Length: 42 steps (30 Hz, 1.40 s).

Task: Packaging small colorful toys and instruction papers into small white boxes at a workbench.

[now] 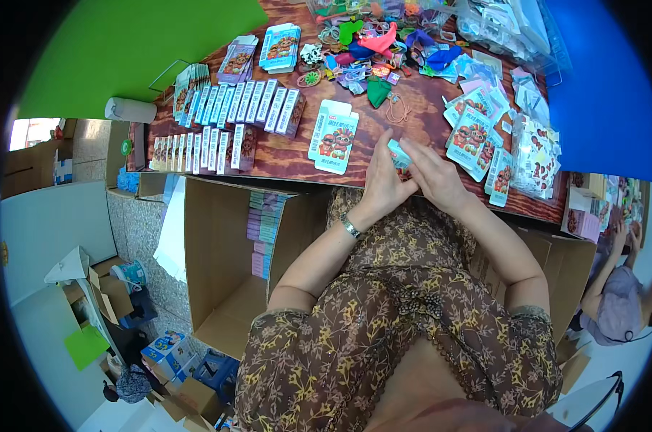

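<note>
Between my left hand (388, 180) and my right hand (439, 177), at the table's near edge, is a small light-blue printed carton (398, 155). My palms and straight fingers press it from both sides and hide most of it. Just left of them a flat, unfolded carton (333, 137) with cartoon figures lies on the wood-patterned table. To the right is a loose, overlapping pile of similar flat cartons (470, 135). Beyond my fingertips sit a green pouch (378, 92) and a thin orange cord loop (397, 109).
Rows of filled cartons (250, 102) stand at the left, with stacked flat ones (280, 47) behind. Colourful small trinkets (383, 50) heap up at the back. A clear bag (536, 158) lies at the right. Below the table's edge stands an open cardboard box (228, 252); another person (617, 302) sits far right.
</note>
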### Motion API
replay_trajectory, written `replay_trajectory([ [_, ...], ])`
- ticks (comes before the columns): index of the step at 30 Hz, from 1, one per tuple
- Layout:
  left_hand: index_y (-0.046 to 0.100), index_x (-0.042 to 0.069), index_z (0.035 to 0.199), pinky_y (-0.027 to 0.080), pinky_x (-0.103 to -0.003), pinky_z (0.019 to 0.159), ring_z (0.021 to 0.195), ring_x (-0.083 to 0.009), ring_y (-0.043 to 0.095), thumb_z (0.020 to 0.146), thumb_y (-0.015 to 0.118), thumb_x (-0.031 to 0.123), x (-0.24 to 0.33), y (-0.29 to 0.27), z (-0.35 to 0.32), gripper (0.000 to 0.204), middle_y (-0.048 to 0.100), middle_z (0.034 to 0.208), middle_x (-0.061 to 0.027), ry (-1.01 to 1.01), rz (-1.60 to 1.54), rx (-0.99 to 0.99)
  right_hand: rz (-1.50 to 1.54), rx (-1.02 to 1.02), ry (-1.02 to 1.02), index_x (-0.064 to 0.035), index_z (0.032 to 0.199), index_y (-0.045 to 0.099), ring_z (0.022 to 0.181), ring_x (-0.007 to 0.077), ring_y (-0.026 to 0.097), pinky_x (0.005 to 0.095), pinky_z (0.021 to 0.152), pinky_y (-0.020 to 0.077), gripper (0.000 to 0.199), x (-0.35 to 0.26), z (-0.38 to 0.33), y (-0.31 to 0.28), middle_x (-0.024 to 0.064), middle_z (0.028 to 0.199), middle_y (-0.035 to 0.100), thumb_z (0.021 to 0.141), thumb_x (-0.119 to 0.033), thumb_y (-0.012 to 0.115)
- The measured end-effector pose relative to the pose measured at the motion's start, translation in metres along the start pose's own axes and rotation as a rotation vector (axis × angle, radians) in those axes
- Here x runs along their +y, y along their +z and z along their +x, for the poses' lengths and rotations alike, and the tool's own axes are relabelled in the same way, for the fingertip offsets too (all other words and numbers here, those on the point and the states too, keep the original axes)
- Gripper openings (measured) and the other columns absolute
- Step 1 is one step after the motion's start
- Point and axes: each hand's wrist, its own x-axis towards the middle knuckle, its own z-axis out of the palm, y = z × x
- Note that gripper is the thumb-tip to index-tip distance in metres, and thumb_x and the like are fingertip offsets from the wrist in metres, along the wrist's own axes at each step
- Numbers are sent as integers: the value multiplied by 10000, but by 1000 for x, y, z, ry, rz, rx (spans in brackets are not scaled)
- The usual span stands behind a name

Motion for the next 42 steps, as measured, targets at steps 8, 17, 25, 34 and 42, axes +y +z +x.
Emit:
replay_trajectory([
  [8, 230, -56, 1506, 528, -432, 935, 1125, -352, 639, 693, 892, 212, 14, -4, -15, 1082, 572, 1257, -265, -50, -1, 7, 248, 28, 150, -12, 1447, 517, 1207, 265, 621, 350, 962, 501, 461, -33, -6, -37, 174, 1365, 600, 1006, -131, 581],
  [17, 208, -52, 1526, 541, -408, 912, 1094, -302, 649, 709, 897, 226, 14, -9, -12, 1105, 589, 1224, -233, 64, -23, 7, 341, 115, 208, -39, 1261, 687, 992, 192, 660, 296, 840, 521, 292, -30, -5, -42, 107, 1169, 670, 981, -97, 626],
  [25, 179, -41, 1545, 510, -393, 961, 1105, -264, 627, 710, 902, 279, 22, -27, -2, 1150, 592, 1197, -186, -177, -274, -229, 161, 27, -25, -55, 1135, 733, 942, 222, 694, 322, 769, 551, 267, -26, 5, -66, 90, 1069, 707, 879, 13, 706],
  [34, 116, -47, 1563, 507, -387, 970, 1121, -259, 626, 727, 886, 271, 18, -29, 1, 1181, 598, 1217, -191, -131, -234, -229, 4, 139, -108, -59, 1109, 732, 901, 260, 711, 344, 751, 576, 295, -30, 10, -59, 102, 1023, 712, 823, 12, 739],
  [42, 92, -63, 1565, 506, -381, 976, 1133, -244, 619, 719, 894, 239, 15, -30, 3, 1204, 589, 1233, -192, -81, -231, -193, -36, 147, -154, -50, 1097, 726, 908, 262, 716, 342, 749, 577, 281, -31, 14, -56, 103, 1035, 715, 831, 41, 719],
])
